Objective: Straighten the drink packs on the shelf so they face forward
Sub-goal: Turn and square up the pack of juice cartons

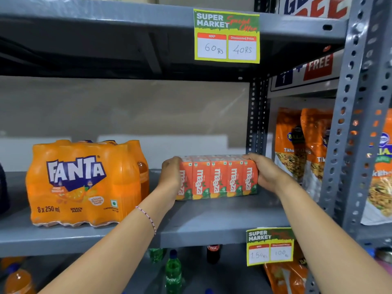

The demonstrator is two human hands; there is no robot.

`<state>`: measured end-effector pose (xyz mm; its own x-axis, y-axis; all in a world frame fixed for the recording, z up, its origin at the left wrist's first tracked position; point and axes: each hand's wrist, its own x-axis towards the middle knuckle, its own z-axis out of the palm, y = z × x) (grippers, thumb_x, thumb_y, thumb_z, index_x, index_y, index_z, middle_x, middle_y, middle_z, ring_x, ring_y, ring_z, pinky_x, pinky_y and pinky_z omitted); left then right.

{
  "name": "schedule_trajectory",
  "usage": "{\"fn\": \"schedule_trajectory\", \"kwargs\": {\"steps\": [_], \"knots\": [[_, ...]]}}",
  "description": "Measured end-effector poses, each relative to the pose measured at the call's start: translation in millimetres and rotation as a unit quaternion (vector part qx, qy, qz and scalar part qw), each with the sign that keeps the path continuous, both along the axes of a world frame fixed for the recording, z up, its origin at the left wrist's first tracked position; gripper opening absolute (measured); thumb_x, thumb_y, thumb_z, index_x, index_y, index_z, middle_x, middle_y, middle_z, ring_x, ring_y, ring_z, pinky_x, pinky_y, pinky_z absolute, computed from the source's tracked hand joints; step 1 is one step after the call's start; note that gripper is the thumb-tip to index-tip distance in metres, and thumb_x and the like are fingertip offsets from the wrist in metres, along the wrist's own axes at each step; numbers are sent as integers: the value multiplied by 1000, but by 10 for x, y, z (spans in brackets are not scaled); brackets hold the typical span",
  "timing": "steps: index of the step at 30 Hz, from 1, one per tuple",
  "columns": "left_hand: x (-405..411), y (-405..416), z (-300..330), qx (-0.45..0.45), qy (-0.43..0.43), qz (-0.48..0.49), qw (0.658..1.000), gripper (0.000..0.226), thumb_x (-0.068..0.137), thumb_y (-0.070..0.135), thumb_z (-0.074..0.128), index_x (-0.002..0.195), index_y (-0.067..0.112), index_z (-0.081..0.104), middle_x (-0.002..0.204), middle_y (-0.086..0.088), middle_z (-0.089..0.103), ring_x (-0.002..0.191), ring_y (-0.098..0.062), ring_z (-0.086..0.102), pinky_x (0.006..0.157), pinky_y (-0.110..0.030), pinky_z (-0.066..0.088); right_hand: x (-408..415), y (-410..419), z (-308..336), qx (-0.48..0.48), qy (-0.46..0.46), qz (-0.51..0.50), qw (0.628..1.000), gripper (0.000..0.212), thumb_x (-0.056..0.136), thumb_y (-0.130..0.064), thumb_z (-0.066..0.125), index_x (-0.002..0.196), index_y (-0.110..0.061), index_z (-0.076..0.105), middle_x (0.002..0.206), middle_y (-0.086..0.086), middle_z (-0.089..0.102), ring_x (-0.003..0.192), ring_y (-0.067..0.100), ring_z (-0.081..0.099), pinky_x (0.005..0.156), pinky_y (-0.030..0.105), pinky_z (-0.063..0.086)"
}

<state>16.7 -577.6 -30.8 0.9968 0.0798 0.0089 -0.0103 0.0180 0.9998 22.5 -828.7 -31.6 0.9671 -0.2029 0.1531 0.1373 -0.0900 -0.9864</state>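
A shrink-wrapped pack of orange Maaza juice cartons (218, 179) rests on the grey metal shelf (212, 219), its printed fronts turned toward me. My left hand (170, 176) grips the pack's left end and my right hand (266, 171) grips its right end. To the left stands an orange Fanta bottle pack (84, 183), label facing forward and slightly angled, with a gap between it and my left hand.
A perforated grey upright (257, 117) stands just behind the Maaza pack's right end. Orange snack bags (301, 145) hang in the bay to the right. Price tags (227, 36) hang from shelf edges. Bottles (172, 270) stand on the shelf below.
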Motion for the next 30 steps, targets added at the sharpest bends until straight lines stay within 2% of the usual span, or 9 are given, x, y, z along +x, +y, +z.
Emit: {"fn": "schedule_trajectory", "kwargs": {"steps": [2,5,8,13,18,22,25,28,30], "knots": [[-24,7,-3,8,-3,-5,1000,48,107,41,32,127,11,63,98,-11,77,78,-22,72,61,-29,49,-57,43,-8,-27,-6,-20,999,31,105,-31,45,86,-12,62,73,9,68,72,24,68,74,35,53],[-61,4,-7,33,-7,1,999,50,109,45,28,141,14,50,110,-8,71,90,-23,68,74,-32,49,-110,122,-9,-88,-27,-65,994,31,103,-32,41,90,-11,59,80,19,66,79,33,65,74,37,48],[-84,16,8,51,-9,-4,999,52,109,46,26,148,15,42,114,-10,64,94,-25,63,80,-35,46,-138,166,-17,-105,-35,-92,990,30,101,-33,33,92,-14,55,86,23,61,80,31,60,71,35,40],[-137,43,23,74,-5,-3,997,50,109,46,26,144,15,45,104,-8,66,72,-16,61,73,-33,47,-223,163,-45,-133,-11,-122,984,35,101,-38,29,90,-13,51,85,23,63,78,29,62,72,35,41],[-210,87,-5,88,-1,-7,996,52,109,47,24,145,17,47,93,-3,67,72,-15,61,63,-31,45,-369,172,-76,-152,-9,-141,978,42,99,-44,28,78,-13,47,79,23,68,77,32,67,73,38,44],[-312,151,-34,87,-14,-23,996,52,108,49,27,147,19,45,88,2,66,75,-14,63,58,-28,45,-478,157,-110,-157,-20,-140,977,48,91,-57,31,82,-15,52,84,29,66,84,38,69,81,43,51],[-393,190,-48,71,-22,-33,997,52,108,50,31,146,19,47,88,1,67,76,-13,64,58,-26,45,-549,149,-134,-155,-31,-131,979,51,83,-63,32,87,-16,51,79,18,60,76,29,60,74,39,45],[-466,221,-74,58,-31,-43,997,50,107,52,32,142,20,51,90,3,68,77,-11,64,58,-25,42,-624,153,-152,-152,-43,-139,978,47,95,-57,34,82,-14,50,77,22,61,75,32,62,74,38,45],[-500,237,-89,56,-35,-48,997,49,107,52,32,140,21,52,91,4,68,78,-11,64,58,-24,42,-660,155,-169,-159,-50,-146,975,49,98,-56,33,83,-14,55,84,30,68,84,37,69,82,40,50]]}}
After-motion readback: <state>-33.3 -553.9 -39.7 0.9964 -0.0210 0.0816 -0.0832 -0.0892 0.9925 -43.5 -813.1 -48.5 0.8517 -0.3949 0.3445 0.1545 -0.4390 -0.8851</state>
